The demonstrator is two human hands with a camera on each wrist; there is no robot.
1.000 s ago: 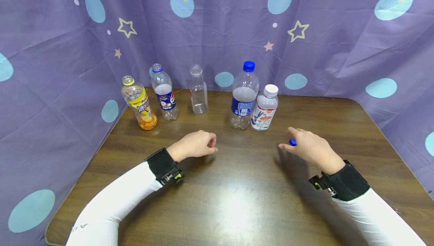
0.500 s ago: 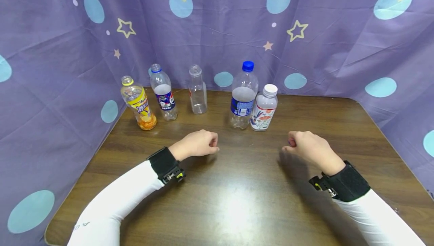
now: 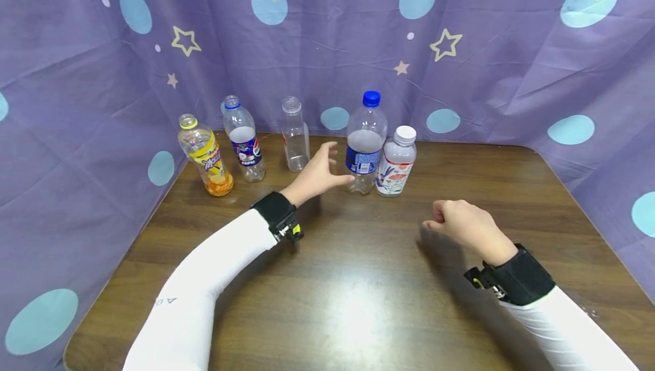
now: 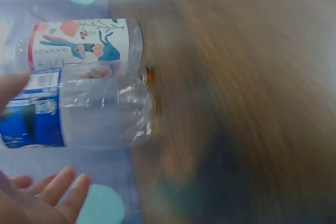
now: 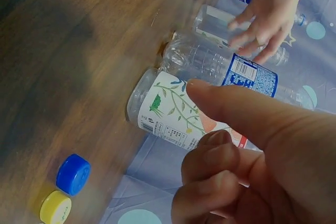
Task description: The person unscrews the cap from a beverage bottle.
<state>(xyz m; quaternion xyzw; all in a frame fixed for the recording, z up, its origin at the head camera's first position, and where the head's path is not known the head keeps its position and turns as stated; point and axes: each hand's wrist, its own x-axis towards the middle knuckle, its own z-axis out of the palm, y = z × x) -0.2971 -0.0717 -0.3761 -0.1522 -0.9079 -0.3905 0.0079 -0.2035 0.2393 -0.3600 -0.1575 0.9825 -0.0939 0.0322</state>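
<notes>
Partly blurred, the spread left hand [image 3: 318, 173] nears the blue-capped bottle [image 3: 364, 144]; right hand [image 3: 463, 224] curls empty.

Head camera: above my arms, facing forward and down across table [image 3: 358, 303] toward back edge. Left wrist camera: very close, blurred, facing blue-label bottle [image 4: 37, 114] and flower-label bottle [image 4: 84, 45]. Right wrist camera: close past my fingers, shares same two bottles.
</notes>
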